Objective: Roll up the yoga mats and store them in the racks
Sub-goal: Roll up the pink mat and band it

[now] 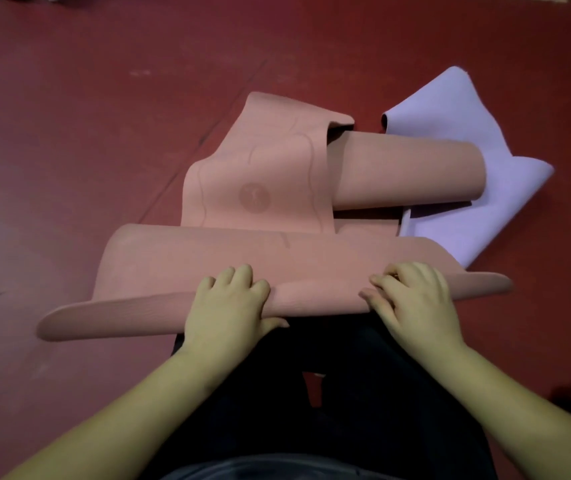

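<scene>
Both grips clutch pink mat (208,258) edge: left hand (232,299), right hand (412,292) | round logo (255,198) unreadable

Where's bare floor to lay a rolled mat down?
Bare red floor lies left of the crumpled pink yoga mat and beyond it. Crowded right: the lilac mat lies partly under it. Both hands hold its near edge.

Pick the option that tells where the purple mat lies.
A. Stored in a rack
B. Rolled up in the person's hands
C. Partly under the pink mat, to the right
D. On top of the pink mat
C: the purple mat lies crumpled on the floor, with the pink mat overlapping its left part.
</scene>
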### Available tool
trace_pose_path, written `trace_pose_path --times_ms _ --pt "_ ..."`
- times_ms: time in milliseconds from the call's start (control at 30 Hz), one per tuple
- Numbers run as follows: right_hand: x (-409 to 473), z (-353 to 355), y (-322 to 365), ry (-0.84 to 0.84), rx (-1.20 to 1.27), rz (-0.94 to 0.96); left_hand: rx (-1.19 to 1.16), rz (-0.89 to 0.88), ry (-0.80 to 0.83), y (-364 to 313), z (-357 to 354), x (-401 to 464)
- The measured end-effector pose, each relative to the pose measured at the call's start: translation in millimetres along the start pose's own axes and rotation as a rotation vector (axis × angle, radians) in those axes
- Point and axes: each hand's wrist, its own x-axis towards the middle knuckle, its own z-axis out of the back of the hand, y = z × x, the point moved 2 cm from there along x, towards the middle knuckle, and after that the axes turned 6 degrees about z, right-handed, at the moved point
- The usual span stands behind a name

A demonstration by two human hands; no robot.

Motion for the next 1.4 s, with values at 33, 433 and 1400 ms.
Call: trace_pose_path --times_ms 33,433,1400 --pt "-2 -2 2 0.016 0.009 0.000 -0.010 -0.002 0.002 0 -1 -1" --pt "40 14 6 0.203 0.034 0.051 -0.095 0.041 -0.094 12 12 10" --pt "44 -30 -4 0.879 0.163 -0.292 -0.106 0.240 0.226 9 -26 15"
